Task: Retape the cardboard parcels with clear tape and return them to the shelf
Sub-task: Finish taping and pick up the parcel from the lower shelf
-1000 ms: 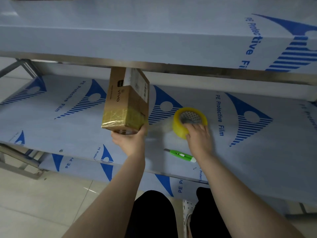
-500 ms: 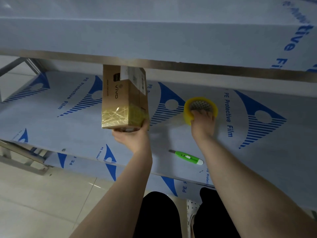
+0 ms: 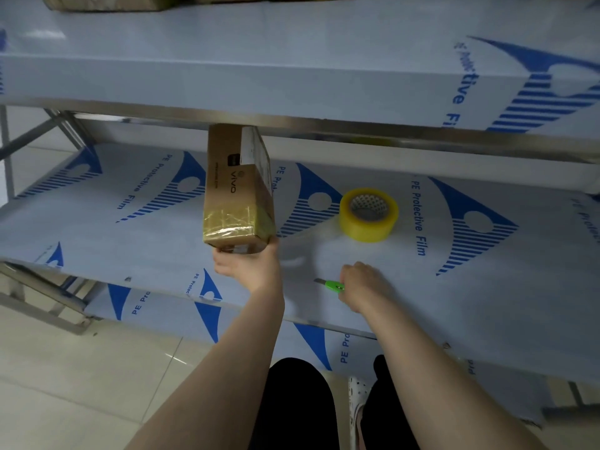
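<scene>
Centre-left, your left hand point(image 3: 250, 267) holds the box point(image 3: 238, 190) by its lower end only, fingers curled under it. Upright like that, the stiff cardboard could tip off your palm, and its glossy, wrinkled wrap looks slippery. Just right, your right hand point(image 3: 363, 284) curls over the green plastic cutter point(image 3: 331, 284) on the smooth filmed shelf point(image 3: 97, 228); a slip could nick your left wrist. Upper right of it, the yellowish roll point(image 3: 368, 214) lies flat.

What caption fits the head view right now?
Left hand holds the cardboard parcel on end over the shelf; right hand grips the green cutter, tape roll behind.
</scene>
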